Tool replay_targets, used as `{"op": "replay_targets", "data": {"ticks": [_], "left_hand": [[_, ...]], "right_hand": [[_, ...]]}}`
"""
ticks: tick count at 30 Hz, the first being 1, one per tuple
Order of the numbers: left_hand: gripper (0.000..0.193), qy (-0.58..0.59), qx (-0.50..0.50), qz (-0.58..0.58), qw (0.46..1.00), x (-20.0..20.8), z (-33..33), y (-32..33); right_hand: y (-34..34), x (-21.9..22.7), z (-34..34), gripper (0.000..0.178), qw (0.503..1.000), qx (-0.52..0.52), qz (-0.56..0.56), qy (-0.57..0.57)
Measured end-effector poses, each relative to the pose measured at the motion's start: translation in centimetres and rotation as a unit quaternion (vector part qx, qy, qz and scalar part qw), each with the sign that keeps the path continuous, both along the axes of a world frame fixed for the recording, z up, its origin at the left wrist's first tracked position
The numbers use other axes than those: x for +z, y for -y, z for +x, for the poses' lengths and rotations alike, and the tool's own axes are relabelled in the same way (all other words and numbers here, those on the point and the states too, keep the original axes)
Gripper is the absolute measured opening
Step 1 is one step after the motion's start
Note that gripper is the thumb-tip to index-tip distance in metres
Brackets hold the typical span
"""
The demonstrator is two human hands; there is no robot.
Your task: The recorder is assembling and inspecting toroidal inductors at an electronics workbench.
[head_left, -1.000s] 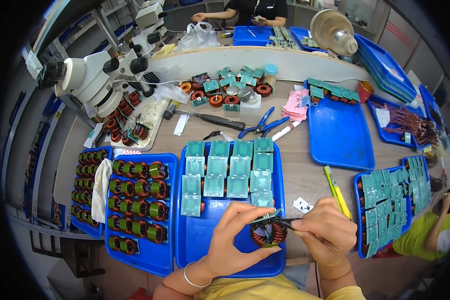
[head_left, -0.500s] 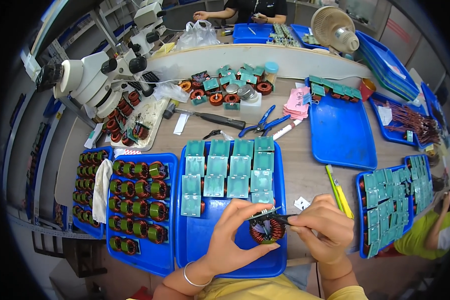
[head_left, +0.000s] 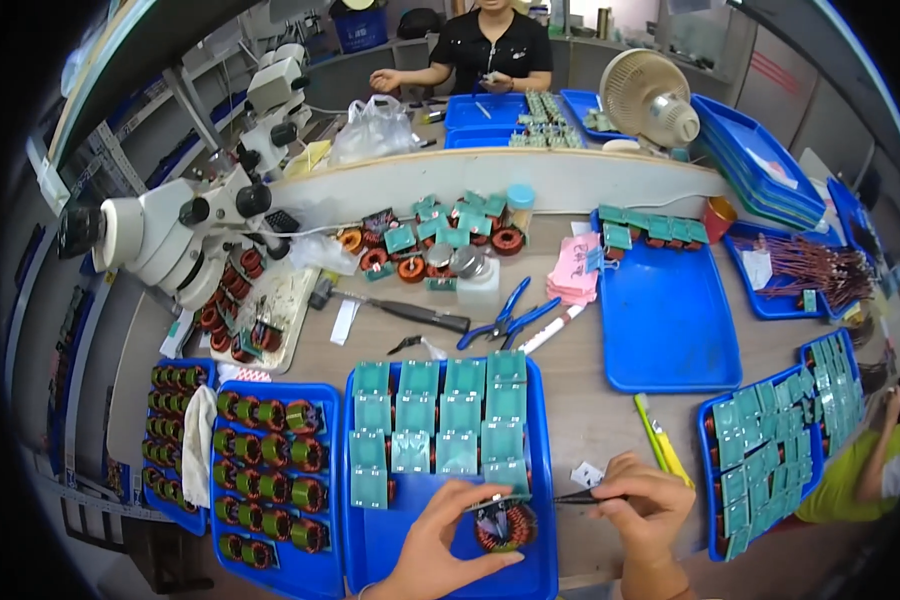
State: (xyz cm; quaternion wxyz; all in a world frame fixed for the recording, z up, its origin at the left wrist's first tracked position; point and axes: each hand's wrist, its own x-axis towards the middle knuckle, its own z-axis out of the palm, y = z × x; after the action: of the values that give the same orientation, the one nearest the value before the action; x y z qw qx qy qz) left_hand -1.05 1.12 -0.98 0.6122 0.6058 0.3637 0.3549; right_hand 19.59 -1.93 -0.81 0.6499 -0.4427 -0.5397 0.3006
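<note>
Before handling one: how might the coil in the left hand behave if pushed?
The coil is probably heavy for its size, densely wound with coppery wire. Its round edge might roll, but the flat green board would likely stop that.

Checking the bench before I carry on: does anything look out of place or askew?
Two things. A white cloth lies crumpled over the edge of the far-left tray. In front of the low white partition, coils with green boards sit in a loose jumble, unlike the rows in the middle tray.
</note>
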Motion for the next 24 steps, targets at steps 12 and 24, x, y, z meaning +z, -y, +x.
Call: {"op": "replay_targets", "data": {"ticks": [12,24], "left_hand": [[0.060,-0.015,0.014,-0.012,1.000,-0.7,-0.1,-0.6],[0.060,-0.043,0.048,0.112,0.992,-1.5,0.0,0.3]], "right_hand": [[0.0,-0.7,0.3,0.014,0.995,-0.055,-0.075,-0.034],[-3.0,-3.1,0.1,0.011,0.984,-0.068,-0.105,-0.129]]}}
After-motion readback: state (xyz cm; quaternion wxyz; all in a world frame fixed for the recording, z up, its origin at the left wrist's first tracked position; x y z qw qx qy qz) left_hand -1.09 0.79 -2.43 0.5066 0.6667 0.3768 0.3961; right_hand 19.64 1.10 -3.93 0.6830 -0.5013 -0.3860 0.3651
